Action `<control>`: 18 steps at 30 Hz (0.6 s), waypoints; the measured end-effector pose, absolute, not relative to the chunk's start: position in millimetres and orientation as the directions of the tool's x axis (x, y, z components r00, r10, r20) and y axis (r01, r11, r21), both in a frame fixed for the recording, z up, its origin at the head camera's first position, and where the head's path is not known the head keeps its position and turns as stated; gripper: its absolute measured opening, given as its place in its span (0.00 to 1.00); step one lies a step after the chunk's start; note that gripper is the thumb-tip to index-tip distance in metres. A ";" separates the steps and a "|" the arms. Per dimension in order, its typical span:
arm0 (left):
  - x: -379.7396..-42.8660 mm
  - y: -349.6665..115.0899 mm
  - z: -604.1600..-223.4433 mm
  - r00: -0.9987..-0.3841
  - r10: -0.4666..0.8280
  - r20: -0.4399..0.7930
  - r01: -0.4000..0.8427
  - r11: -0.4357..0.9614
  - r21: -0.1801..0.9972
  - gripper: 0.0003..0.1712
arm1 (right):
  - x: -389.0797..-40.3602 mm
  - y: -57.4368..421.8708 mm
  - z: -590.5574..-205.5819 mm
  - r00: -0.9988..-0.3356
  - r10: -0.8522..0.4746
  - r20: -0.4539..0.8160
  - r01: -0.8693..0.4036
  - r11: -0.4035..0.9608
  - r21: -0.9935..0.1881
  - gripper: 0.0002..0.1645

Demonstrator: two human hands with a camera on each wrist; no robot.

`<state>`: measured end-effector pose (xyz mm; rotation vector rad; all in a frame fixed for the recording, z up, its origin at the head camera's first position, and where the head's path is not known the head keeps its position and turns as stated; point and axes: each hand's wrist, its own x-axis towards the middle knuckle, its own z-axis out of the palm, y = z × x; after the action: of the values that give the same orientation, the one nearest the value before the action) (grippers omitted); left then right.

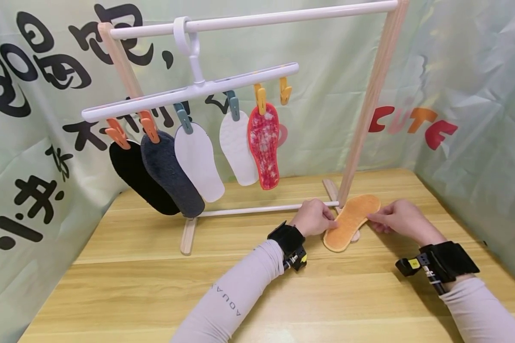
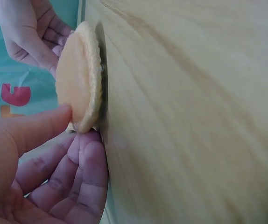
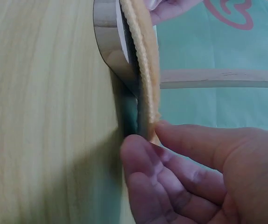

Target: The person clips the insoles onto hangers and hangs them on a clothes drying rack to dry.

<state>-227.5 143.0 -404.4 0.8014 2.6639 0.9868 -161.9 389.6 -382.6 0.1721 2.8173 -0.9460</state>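
Observation:
An orange fuzzy insole (image 1: 353, 222) with a pale stitched edge is held just above the table at the rack's right foot. My left hand (image 1: 314, 217) pinches its left edge between thumb and fingers. On the opposite edge, my right hand (image 1: 402, 220) pinches it too, thumb on top, as the right wrist view shows with the insole (image 3: 145, 60) seen edge-on. Up on the white hanger (image 1: 240, 82), clips hold a black insole (image 1: 139, 178), a dark grey one (image 1: 171, 174), two white ones and a red-and-white one (image 1: 263, 147). The rightmost yellow clip (image 1: 285, 91) hangs with nothing in it.
The hanger hooks over the top bar (image 1: 257, 20) of a wooden-sided rack. Its right post (image 1: 371, 100) rises just behind the orange insole, and a low white bar (image 1: 257, 209) runs behind my left hand. Printed cloth (image 1: 463, 71) surrounds the wooden table (image 1: 146, 295).

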 end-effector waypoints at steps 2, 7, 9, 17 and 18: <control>-227.5 143.7 -405.2 -0.833 0.553 0.003 0.419 0.630 0.654 0.05 | -162.0 389.9 -383.0 -0.984 0.062 -0.168 0.151 0.792 -0.591 0.22; -225.7 144.8 -406.4 -0.827 0.561 -0.005 0.412 0.614 0.673 0.05 | -160.6 390.1 -384.3 -0.992 0.063 -0.112 0.119 0.787 -0.606 0.22; -224.6 144.8 -406.1 -0.827 0.561 -0.007 0.407 0.609 0.681 0.05 | -159.9 389.5 -384.7 -0.993 0.068 -0.094 0.111 0.783 -0.612 0.23; -222.0 144.3 -404.5 -0.822 0.569 -0.009 0.405 0.597 0.693 0.06 | -160.5 388.4 -386.5 -0.992 0.111 -0.067 0.128 0.770 -0.625 0.27; -222.0 144.1 -404.6 -0.821 0.571 -0.007 0.407 0.594 0.693 0.06 | -160.5 388.7 -386.7 -0.991 0.112 -0.069 0.130 0.767 -0.628 0.27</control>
<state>-222.0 144.1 -404.6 0.8097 2.5945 1.0425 -160.5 388.7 -386.7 0.2012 2.9275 -1.0437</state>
